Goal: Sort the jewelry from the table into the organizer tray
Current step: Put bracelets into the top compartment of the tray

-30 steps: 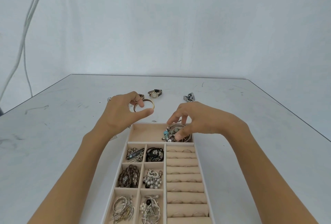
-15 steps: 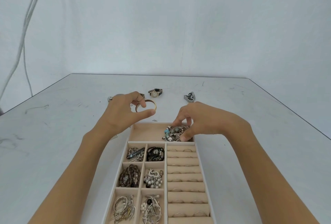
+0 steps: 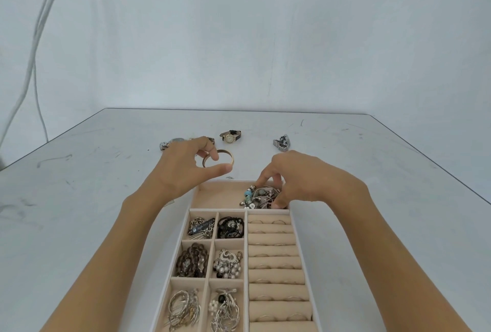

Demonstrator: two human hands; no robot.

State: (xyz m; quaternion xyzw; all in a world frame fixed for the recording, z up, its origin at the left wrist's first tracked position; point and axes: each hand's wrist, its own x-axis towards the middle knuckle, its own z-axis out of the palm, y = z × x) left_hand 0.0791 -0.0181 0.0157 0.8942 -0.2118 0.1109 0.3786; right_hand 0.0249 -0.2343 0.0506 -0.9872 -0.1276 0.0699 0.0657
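The table [image 3: 79, 198] carries the organizer tray [image 3: 218, 196] at the middle of its near edge. The tray has a wide compartment across its far end, six small filled compartments along its left side and ring rolls along its right side.

The left hand [image 3: 183, 169] hovers above the table just beyond the tray's far left corner. Its thumb and index finger pinch a gold bangle [image 3: 225, 151], which is clear of the surface.

The right hand [image 3: 308, 180] is over the tray's far right corner. Its curled fingertips pinch a bracelet pile [image 3: 255, 197] lying in the wide compartment.

Three watches remain on the table towards its far edge: a silver watch [image 3: 282, 143] on the right, a gold watch [image 3: 230, 137] in the middle and a second silver watch [image 3: 170, 143] on the left.
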